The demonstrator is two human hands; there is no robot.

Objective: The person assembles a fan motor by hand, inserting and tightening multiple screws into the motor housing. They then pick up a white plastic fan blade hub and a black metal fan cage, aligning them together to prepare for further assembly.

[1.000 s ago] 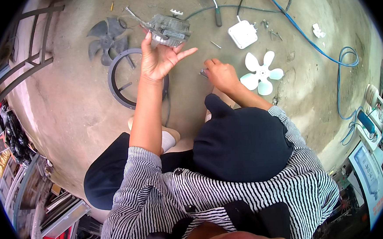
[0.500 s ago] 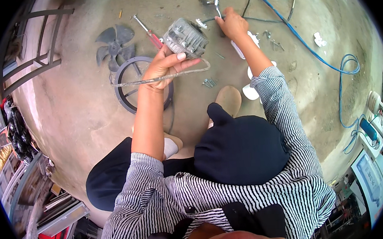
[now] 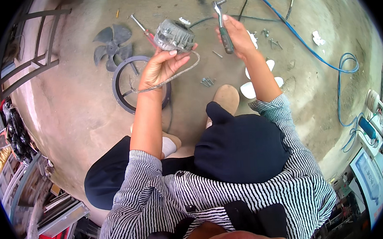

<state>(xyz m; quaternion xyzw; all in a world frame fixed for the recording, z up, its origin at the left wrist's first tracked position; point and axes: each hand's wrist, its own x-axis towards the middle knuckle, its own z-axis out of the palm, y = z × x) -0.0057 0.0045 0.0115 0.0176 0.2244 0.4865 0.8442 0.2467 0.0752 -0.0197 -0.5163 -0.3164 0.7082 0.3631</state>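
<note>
Left hand (image 3: 160,69) cradles a grey motor (image 3: 174,35) in curled fingers, while the right hand (image 3: 237,35) is clamped around a ratchet (image 3: 221,25), above the concrete floor (image 3: 77,109).

Small motor (image 3: 175,34) in the left hand (image 3: 161,68): grey cast metal, dull and slightly grimy, with a braided cloth-covered cord (image 3: 175,74). Ratchet wrench (image 3: 221,24) in the right hand (image 3: 238,35): bright, glossy metal head and dark, matt handle. Fan blade (image 3: 111,44) on the floor: dark, matt. Ring (image 3: 121,86): dark, dull. Floor (image 3: 81,117): rough, stained concrete. Hose (image 3: 323,56): smooth blue plastic. Shirt (image 3: 213,192): striped woven cloth.
</note>
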